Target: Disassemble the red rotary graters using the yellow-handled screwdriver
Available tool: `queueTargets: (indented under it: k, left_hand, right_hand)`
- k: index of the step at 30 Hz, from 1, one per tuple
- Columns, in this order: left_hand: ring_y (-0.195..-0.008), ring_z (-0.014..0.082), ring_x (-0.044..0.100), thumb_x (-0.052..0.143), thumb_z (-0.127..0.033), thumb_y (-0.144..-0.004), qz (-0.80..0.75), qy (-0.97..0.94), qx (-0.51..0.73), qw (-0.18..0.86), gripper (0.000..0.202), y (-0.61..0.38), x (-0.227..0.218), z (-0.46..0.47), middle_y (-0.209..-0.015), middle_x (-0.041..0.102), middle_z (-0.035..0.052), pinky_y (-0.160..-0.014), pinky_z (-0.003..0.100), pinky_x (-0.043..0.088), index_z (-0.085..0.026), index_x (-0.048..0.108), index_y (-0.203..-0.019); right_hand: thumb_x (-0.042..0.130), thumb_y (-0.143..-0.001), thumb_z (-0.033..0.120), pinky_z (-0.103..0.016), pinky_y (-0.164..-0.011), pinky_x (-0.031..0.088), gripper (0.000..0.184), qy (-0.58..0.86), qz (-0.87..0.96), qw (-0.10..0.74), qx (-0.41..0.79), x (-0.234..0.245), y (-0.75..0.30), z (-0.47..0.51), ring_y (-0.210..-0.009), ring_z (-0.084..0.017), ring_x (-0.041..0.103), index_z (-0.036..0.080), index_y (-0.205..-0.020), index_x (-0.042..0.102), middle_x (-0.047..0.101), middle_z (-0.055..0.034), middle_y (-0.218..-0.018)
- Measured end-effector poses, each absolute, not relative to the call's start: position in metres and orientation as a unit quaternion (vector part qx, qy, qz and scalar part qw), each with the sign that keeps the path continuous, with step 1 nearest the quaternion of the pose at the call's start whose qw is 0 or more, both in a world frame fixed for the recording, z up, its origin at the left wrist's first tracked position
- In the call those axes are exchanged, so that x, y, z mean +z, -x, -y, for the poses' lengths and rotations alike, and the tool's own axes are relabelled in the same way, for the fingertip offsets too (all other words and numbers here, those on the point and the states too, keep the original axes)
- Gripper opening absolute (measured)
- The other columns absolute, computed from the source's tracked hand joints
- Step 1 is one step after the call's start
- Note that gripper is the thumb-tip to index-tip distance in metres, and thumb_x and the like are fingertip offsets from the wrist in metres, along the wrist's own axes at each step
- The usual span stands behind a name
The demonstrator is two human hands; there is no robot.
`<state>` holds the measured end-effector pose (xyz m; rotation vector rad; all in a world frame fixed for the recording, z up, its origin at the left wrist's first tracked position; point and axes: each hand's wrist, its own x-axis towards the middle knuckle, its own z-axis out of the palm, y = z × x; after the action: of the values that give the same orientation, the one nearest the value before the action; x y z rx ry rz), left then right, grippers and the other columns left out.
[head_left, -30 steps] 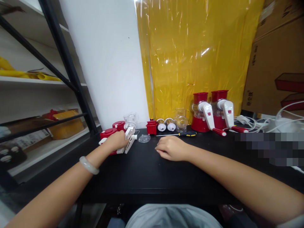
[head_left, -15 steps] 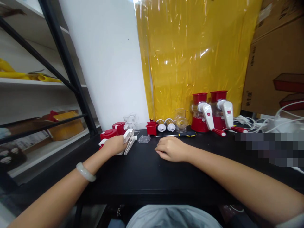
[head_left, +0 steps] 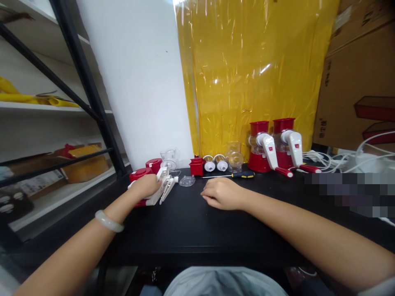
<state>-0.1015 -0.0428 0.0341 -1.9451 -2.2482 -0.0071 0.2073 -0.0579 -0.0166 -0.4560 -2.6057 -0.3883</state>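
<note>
My left hand, a pale bangle on its wrist, is at the left of the table with its fingers closed round a white plastic crank part; its fingertips are partly hidden. Just below, another white crank piece leans out, and a red grip shows under the hand. Behind stand red bases and a clear plastic housing. My right hand rests on the tabletop with its fingers curled together and nothing visible in them. A screwdriver lies just beyond it.
Along the back of the black table are a clear cover, a red hopper, grater drums and another clear housing. Two assembled red-and-white graters stand at right, near white cables. A shelf rack is at left.
My left hand has shifted slightly left and up. The white crank pieces show more fully, and a red grip now shows below the hand. My right hand is still.
</note>
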Motion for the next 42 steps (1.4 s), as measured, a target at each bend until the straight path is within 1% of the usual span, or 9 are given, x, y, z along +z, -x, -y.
queueTargets:
  k: [4,8,12,16,22,27,30,38,42]
  left_hand:
    - [-0.095,0.0322,0.07,0.044,-0.044,-0.091,0.742,0.665,0.004,0.084,0.045,0.0995,0.0351,0.0372,-0.105,0.073,0.0225,-0.078,0.035,0.05,-0.009,0.073,-0.096]
    - [-0.092,0.0324,0.07,0.046,-0.049,-0.09,0.738,0.671,0.001,0.077,0.047,0.0992,0.0353,0.0401,-0.103,0.073,0.0213,-0.074,0.035,0.05,-0.01,0.071,-0.094]
    - [-0.087,0.0309,0.069,0.041,-0.056,-0.091,0.736,0.673,-0.002,0.075,0.054,0.0975,0.0366,0.0451,-0.103,0.072,0.0209,-0.071,0.034,0.048,-0.009,0.069,-0.096]
    - [-0.089,0.0309,0.068,0.038,-0.059,-0.091,0.729,0.679,0.004,0.088,0.059,0.0972,0.0368,0.0442,-0.105,0.072,0.0212,-0.07,0.033,0.047,-0.009,0.068,-0.097]
    - [-0.089,0.0308,0.069,0.039,-0.055,-0.092,0.731,0.677,-0.002,0.08,0.055,0.0969,0.0351,0.0437,-0.103,0.072,0.0208,-0.068,0.032,0.047,-0.009,0.069,-0.097]
    - [-0.093,0.0324,0.069,0.039,-0.047,-0.095,0.72,0.684,0.003,0.118,0.05,0.0962,0.0324,0.0416,-0.103,0.072,0.023,-0.074,0.035,0.048,-0.007,0.069,-0.1]
    - [-0.095,0.034,0.068,0.039,-0.046,-0.095,0.728,0.674,-0.001,0.123,0.05,0.0974,0.0303,0.0383,-0.104,0.071,0.0236,-0.075,0.037,0.049,-0.006,0.068,-0.104]
    - [-0.096,0.0357,0.068,0.036,-0.054,-0.094,0.738,0.667,-0.005,0.101,0.058,0.1006,0.0304,0.0376,-0.107,0.071,0.0246,-0.075,0.039,0.049,-0.005,0.065,-0.108]
    - [-0.099,0.0388,0.067,0.035,-0.063,-0.091,0.739,0.661,-0.022,0.126,0.069,0.1018,0.0308,0.0389,-0.109,0.069,0.0266,-0.075,0.04,0.049,-0.004,0.06,-0.113]
  right_hand:
    - [0.048,-0.095,0.024,-0.029,-0.076,0.042,0.025,0.163,0.947,0.236,-0.144,-0.0174,-0.2076,0.0569,-0.082,-0.017,0.062,0.016,-0.091,0.072,0.07,-0.0081,-0.083]
    - [0.048,-0.095,0.024,-0.029,-0.076,0.042,0.025,0.163,0.947,0.237,-0.145,-0.0183,-0.2071,0.0563,-0.081,-0.017,0.062,0.016,-0.091,0.072,0.069,-0.0081,-0.082]
    - [0.048,-0.095,0.025,-0.029,-0.076,0.042,0.026,0.166,0.947,0.233,-0.148,-0.0183,-0.2067,0.0566,-0.081,-0.017,0.062,0.016,-0.091,0.072,0.069,-0.0079,-0.082]
    - [0.047,-0.095,0.025,-0.029,-0.076,0.043,0.027,0.168,0.946,0.233,-0.147,-0.0177,-0.2071,0.0566,-0.082,-0.017,0.063,0.016,-0.091,0.072,0.07,-0.0079,-0.083]
    - [0.047,-0.095,0.025,-0.029,-0.077,0.043,0.026,0.168,0.947,0.233,-0.145,-0.0178,-0.2068,0.0565,-0.082,-0.017,0.062,0.017,-0.091,0.072,0.07,-0.008,-0.084]
    - [0.048,-0.094,0.024,-0.029,-0.076,0.042,0.025,0.168,0.947,0.232,-0.146,-0.0168,-0.2067,0.0579,-0.081,-0.017,0.062,0.016,-0.09,0.072,0.069,-0.0079,-0.083]
    - [0.049,-0.094,0.024,-0.029,-0.076,0.042,0.025,0.169,0.947,0.231,-0.145,-0.0163,-0.2069,0.0583,-0.082,-0.017,0.062,0.016,-0.091,0.072,0.07,-0.0079,-0.083]
    - [0.048,-0.094,0.024,-0.029,-0.077,0.042,0.026,0.17,0.947,0.231,-0.143,-0.017,-0.2067,0.0576,-0.082,-0.017,0.063,0.016,-0.092,0.073,0.07,-0.0082,-0.084]
    - [0.049,-0.094,0.024,-0.029,-0.076,0.042,0.025,0.169,0.947,0.232,-0.142,-0.017,-0.2071,0.0576,-0.082,-0.017,0.062,0.016,-0.092,0.072,0.07,-0.0084,-0.084]
